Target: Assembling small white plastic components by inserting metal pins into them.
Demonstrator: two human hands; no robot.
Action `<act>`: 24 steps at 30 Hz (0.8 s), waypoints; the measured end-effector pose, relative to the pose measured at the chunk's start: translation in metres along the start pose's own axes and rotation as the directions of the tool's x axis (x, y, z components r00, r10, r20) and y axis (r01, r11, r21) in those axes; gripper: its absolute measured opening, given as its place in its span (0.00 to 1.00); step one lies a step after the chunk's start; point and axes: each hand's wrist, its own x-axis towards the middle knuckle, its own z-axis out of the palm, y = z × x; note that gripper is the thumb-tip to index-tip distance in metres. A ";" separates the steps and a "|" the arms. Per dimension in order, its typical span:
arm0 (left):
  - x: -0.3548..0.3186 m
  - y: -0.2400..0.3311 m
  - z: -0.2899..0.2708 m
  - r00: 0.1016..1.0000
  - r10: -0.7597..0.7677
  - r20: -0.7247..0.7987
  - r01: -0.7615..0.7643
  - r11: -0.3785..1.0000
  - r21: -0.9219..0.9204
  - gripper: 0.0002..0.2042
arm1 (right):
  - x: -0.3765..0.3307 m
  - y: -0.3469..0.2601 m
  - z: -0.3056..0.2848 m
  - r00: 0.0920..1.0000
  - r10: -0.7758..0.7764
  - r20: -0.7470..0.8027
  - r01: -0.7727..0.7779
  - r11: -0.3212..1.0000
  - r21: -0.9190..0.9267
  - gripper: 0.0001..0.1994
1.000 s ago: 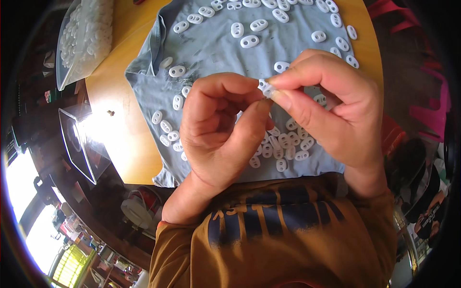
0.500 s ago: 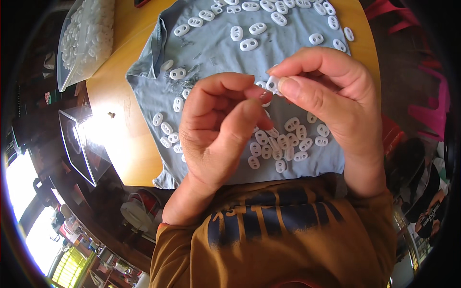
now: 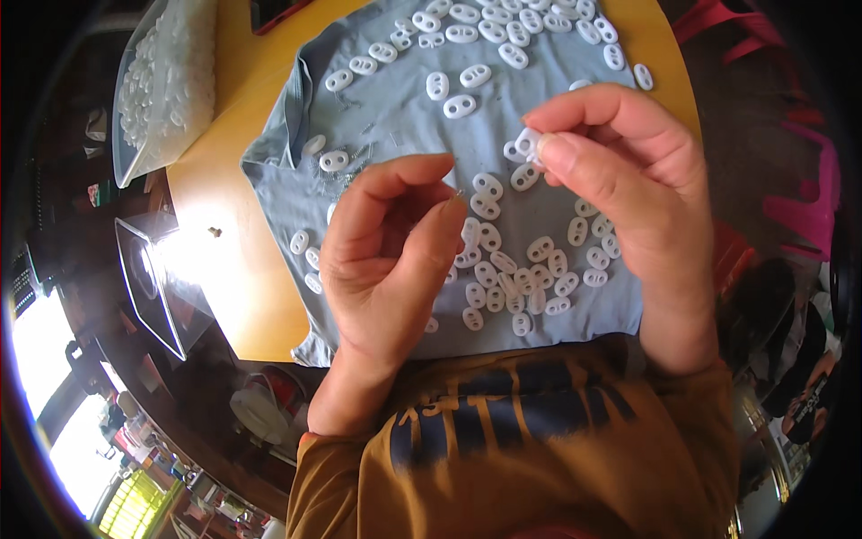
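Note:
My right hand (image 3: 628, 198) pinches a small white oval plastic piece (image 3: 528, 144) between thumb and forefinger, held above a grey-blue cloth (image 3: 395, 117). My left hand (image 3: 386, 251) hovers lower and to the left. Its thumb and forefinger are pressed together on what looks like a tiny metal piece (image 3: 458, 193). Several identical white two-hole pieces (image 3: 512, 278) lie scattered on the cloth under and between both hands, with a row of them (image 3: 476, 31) along the far edge.
The cloth lies on a round yellow table (image 3: 224, 225). A clear bag of white pieces (image 3: 166, 81) sits at the far left. A clear plastic tray (image 3: 157, 287) hangs over the table's left edge. Tiny metal bits (image 3: 346, 166) lie on the cloth.
The two hands have drawn apart: my right hand has carried the white piece up and to the right, while my left hand has dropped slightly with its fingertips still pinched.

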 end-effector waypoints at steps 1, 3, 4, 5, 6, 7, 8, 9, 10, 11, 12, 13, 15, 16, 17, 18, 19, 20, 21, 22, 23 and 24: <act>0.000 0.000 0.000 1.000 0.013 -0.014 -0.013 1.000 0.025 0.13 | -0.001 0.001 0.000 1.000 0.001 -0.009 -0.001 1.000 0.015 0.09; 0.002 0.002 -0.002 0.999 0.031 -0.026 -0.030 0.998 0.050 0.13 | -0.002 0.002 0.001 1.000 -0.001 -0.018 0.002 1.000 0.030 0.10; 0.002 0.004 -0.003 1.000 0.021 -0.005 -0.021 0.999 0.029 0.13 | -0.003 0.001 0.003 1.000 0.002 -0.016 -0.001 0.999 0.042 0.10; 0.002 0.006 -0.003 1.000 0.011 0.017 -0.011 1.000 0.008 0.14 | -0.004 0.000 0.004 1.000 0.005 -0.015 -0.004 0.998 0.055 0.10; 0.002 0.008 -0.002 1.000 0.012 0.016 -0.012 1.000 0.009 0.14 | -0.003 0.000 0.005 1.000 0.004 -0.014 -0.004 0.998 0.055 0.10; 0.001 0.010 -0.001 0.998 0.042 0.049 -0.042 0.999 0.000 0.15 | -0.003 0.001 0.006 1.000 0.012 -0.012 -0.011 0.999 0.046 0.09; 0.000 0.011 0.001 0.994 0.072 0.081 -0.072 0.997 -0.010 0.16 | -0.002 0.001 0.006 1.000 0.020 -0.011 -0.019 0.999 0.036 0.09; 0.000 0.011 0.004 0.994 0.072 0.083 -0.072 0.997 -0.010 0.16 | -0.003 0.002 0.006 1.000 0.019 -0.012 -0.019 0.999 0.036 0.09; -0.001 0.010 0.008 0.992 0.108 0.066 -0.110 0.994 0.021 0.18 | -0.002 0.004 0.006 1.000 -0.013 0.007 0.013 1.000 0.019 0.08; -0.001 0.009 0.011 0.988 0.145 0.051 -0.147 0.988 0.052 0.19 | -0.002 0.004 0.006 0.999 -0.045 0.026 0.045 0.999 0.003 0.07; 0.000 0.007 0.011 0.989 0.135 0.059 -0.138 0.990 0.044 0.21 | -0.001 0.004 0.007 0.999 -0.047 0.027 0.047 0.999 0.003 0.07; 0.001 0.006 0.012 0.989 0.136 0.059 -0.138 0.989 0.045 0.21 | -0.001 0.004 0.007 0.997 -0.056 0.049 0.057 0.998 -0.025 0.07; 0.003 0.006 0.012 0.991 0.122 0.047 -0.125 0.991 0.051 0.21 | -0.001 0.004 0.007 0.995 -0.065 0.072 0.069 0.996 -0.054 0.06; 0.004 0.006 0.012 0.991 0.123 0.047 -0.125 0.991 0.050 0.21 | -0.002 0.003 0.007 0.994 -0.061 0.090 0.063 0.998 -0.030 0.06; 0.004 0.007 0.011 0.994 0.089 0.059 -0.088 0.996 -0.009 0.21 | -0.003 0.003 0.007 0.992 -0.056 0.110 0.058 0.998 -0.007 0.06; 0.005 0.008 0.011 0.996 0.056 0.072 -0.051 0.996 -0.068 0.20 | -0.004 0.002 0.007 0.992 -0.057 0.109 0.058 0.998 -0.010 0.06; 0.005 0.007 0.011 0.996 0.054 0.070 -0.049 0.997 -0.066 0.20 | -0.004 0.003 0.006 0.992 -0.051 0.115 0.054 0.998 -0.020 0.06; 0.006 0.006 0.012 0.996 0.045 0.075 -0.039 0.996 -0.078 0.20 | -0.004 0.003 0.006 0.992 -0.045 0.121 0.049 0.998 -0.030 0.06; 0.007 0.005 0.012 0.996 0.035 0.079 -0.028 0.995 -0.091 0.19 | -0.003 0.004 0.005 0.992 -0.043 0.122 0.046 0.999 -0.029 0.06; 0.007 0.005 0.012 0.996 0.035 0.079 -0.028 0.995 -0.093 0.19 | -0.002 0.005 0.004 0.981 -0.128 0.144 0.146 0.982 -0.121 0.06; 0.007 0.005 0.011 0.997 0.000 0.083 0.009 0.994 -0.112 0.19 | -0.002 0.006 0.003 0.962 -0.210 0.174 0.245 0.947 -0.209 0.06; 0.007 0.006 0.010 0.996 -0.035 0.088 0.047 0.990 -0.132 0.19 | -0.002 0.007 0.002 0.962 -0.208 0.175 0.243 0.947 -0.210 0.06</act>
